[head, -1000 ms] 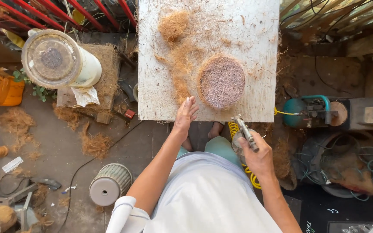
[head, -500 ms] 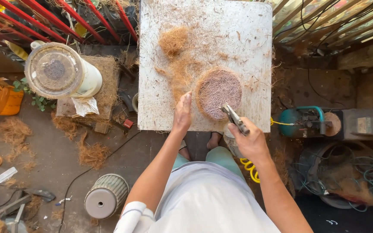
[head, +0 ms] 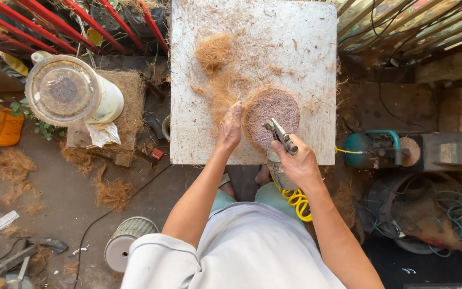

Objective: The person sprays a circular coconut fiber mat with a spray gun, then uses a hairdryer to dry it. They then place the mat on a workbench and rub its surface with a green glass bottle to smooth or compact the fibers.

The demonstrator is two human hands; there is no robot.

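Left hand (head: pixel 230 128) steadies fibre disc (head: pixel 271 115); right hand (head: pixel 295 163) grips stapler (head: pixel 280 136).

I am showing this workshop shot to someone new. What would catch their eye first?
Probably the round fibre mat on the white board, with the left hand pressed at its edge and the right hand holding a metal air tool over it. Next, the loose brown fibre clump farther up the board.
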